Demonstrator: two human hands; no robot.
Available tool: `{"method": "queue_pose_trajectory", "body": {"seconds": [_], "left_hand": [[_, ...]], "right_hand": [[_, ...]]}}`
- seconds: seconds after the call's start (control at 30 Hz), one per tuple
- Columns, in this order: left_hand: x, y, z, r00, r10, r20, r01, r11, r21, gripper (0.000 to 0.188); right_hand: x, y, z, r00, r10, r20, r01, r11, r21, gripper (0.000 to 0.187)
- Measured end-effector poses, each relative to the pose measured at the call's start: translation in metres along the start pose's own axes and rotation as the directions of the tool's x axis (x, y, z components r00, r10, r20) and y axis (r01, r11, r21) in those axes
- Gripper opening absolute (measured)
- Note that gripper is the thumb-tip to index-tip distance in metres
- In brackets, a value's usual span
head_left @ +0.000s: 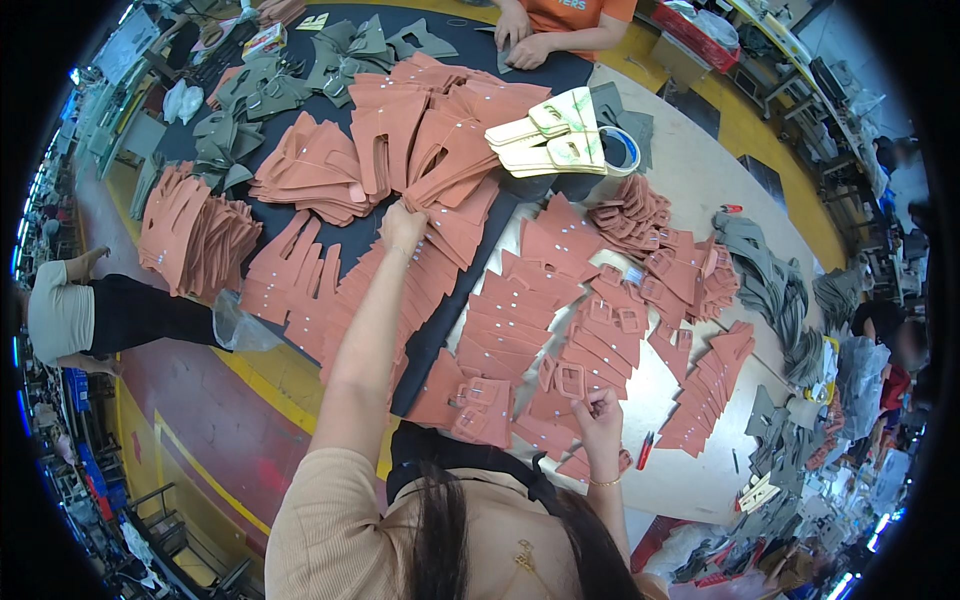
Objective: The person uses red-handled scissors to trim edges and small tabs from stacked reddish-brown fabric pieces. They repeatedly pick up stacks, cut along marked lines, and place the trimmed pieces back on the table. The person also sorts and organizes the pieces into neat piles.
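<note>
My left hand (403, 226) reaches far forward, its fingers closed at the near tip of a fanned stack of terracotta cut pieces (452, 135). Which layer the fingers pinch is partly hidden. Nearer to me, my right hand (602, 412) pinches the lower edge of a terracotta buckle-shaped piece (571, 381) with a square opening. Below that hand spread overlapping terracotta panels (505, 325), with small pale marks along them. Further buckle-shaped pieces (485, 405) lie on panels between my arms.
Cream templates (550, 138) and a tape roll (620, 152) rest at the far middle. Grey-green pieces (765, 270) lie right, and a red marker (645, 452) near my right hand. Across the table a co-worker's hands (525, 45) handle a grey piece. Another person (75, 315) stands at left.
</note>
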State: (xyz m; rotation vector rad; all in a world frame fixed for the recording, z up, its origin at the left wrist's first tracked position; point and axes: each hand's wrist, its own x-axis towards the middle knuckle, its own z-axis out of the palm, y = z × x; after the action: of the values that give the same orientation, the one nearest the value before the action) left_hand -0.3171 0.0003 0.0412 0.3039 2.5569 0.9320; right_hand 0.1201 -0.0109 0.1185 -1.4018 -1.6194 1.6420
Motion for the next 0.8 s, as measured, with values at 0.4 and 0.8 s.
{"method": "queue_pose_trajectory", "body": {"seconds": [0.4,0.8], "left_hand": [[0.006,-0.008,-0.01,0.97,0.028,0.242,0.124,0.798,-0.589,0.035],[0.041,0.011,-0.005,0.986,0.026,0.167,-0.086,0.928,0.361,0.05]], "right_hand": [[-0.001,0.006,-0.003,1.0,-0.023,-0.018,0.023,1.0,0.002,0.019],[-0.005,0.002,-0.007,1.0,-0.019,-0.022,0.019,1.0,0.011,0.02]]}}
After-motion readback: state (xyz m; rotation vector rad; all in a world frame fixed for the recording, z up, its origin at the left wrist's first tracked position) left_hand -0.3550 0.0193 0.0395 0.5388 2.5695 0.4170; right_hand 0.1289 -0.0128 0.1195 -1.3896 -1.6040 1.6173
